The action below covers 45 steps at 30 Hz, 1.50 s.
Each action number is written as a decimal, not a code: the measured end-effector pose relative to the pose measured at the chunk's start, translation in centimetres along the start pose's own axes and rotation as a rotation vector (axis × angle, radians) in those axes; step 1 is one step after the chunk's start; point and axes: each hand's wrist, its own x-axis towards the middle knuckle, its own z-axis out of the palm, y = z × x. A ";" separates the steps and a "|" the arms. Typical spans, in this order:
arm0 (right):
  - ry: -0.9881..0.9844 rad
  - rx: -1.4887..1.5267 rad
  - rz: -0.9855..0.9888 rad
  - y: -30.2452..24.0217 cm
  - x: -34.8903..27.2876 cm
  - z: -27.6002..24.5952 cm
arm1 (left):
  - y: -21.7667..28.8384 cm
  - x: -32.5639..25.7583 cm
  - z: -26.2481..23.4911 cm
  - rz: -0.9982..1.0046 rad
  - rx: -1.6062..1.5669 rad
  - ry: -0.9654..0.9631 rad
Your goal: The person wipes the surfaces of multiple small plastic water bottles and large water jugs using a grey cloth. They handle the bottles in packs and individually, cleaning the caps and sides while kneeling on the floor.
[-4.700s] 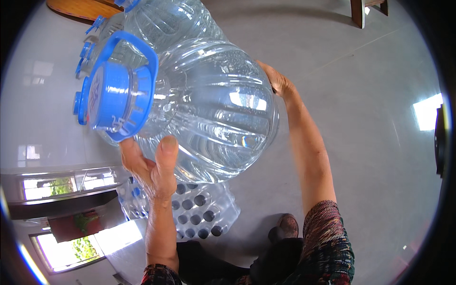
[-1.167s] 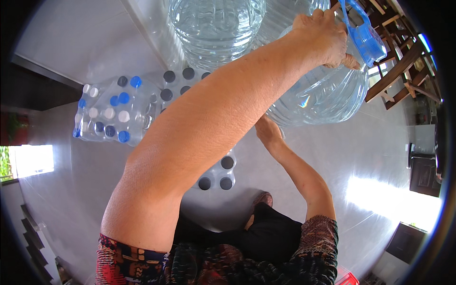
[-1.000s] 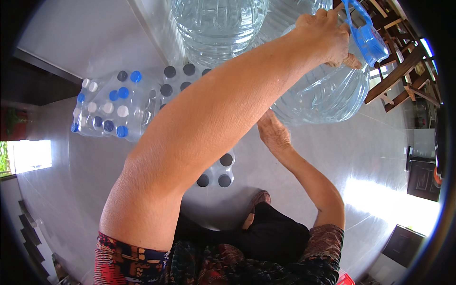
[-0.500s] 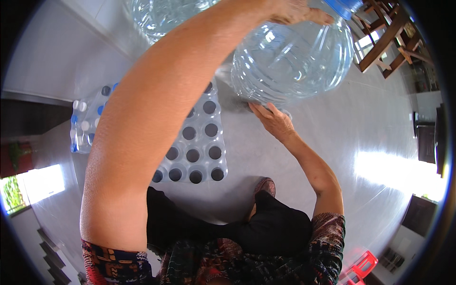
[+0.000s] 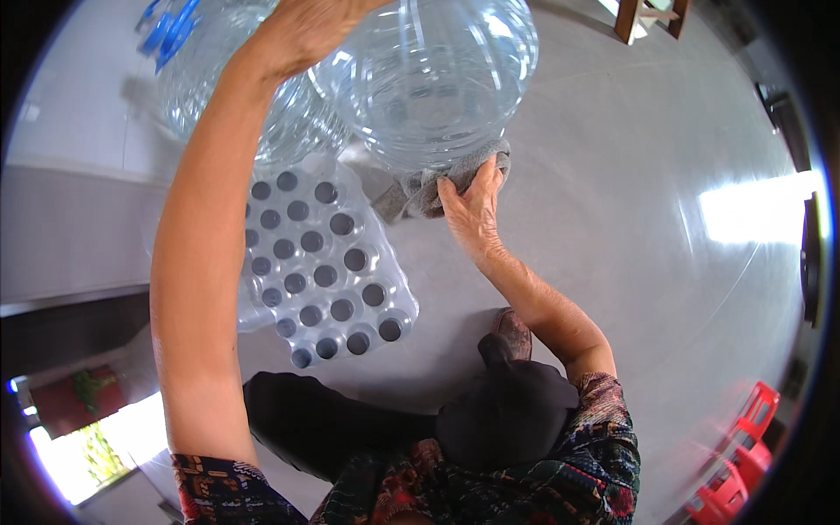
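A large clear plastic water bottle point(image 5: 437, 79) stands out at the top, tilted so that part of its base faces me. My left hand point(image 5: 317, 33) reaches across to its upper left side and holds it; the fingers run out past the picture's top edge. Against the bottle's lower end, my right hand point(image 5: 475, 206) presses a bunched grey cloth point(image 5: 420, 194), thumb and fingers closed around it. Just left is a second large clear bottle point(image 5: 210, 87) with a blue handle point(image 5: 171, 33) by its neck, partly covered by my left forearm.
A shrink-wrapped pack of small bottles point(image 5: 325, 276) lies on the grey floor point(image 5: 612, 236) before my knees, dark round bases facing up. My left forearm hides part of it. Red plastic chairs point(image 5: 731, 477) stand at lower right, wooden furniture legs point(image 5: 647, 19) at the top right.
My view has swung right to left across the scene, with both hands and the bottle now further left in it. The grey cloth under my right hand shows more, and the second bottle's blue handle has come into view.
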 end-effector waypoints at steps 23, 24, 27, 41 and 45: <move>-0.276 0.877 0.514 -3.5 7.0 -10.4 | 1.8 -2.2 2.1 -0.274 0.025 0.057; -0.227 0.887 0.341 -4.2 7.8 -11.4 | 2.2 -2.3 2.3 -0.306 -0.007 0.111; -0.296 0.577 -0.166 -7.2 10.4 -13.0 | 3.8 -1.9 3.4 -0.385 -0.102 0.263; -1.207 0.163 -0.228 -17.7 29.3 -4.0 | 5.4 -2.3 4.0 -0.500 -0.112 0.324; -1.159 0.220 -0.498 -17.7 28.7 -4.5 | 5.7 -1.8 3.8 -0.447 0.003 0.332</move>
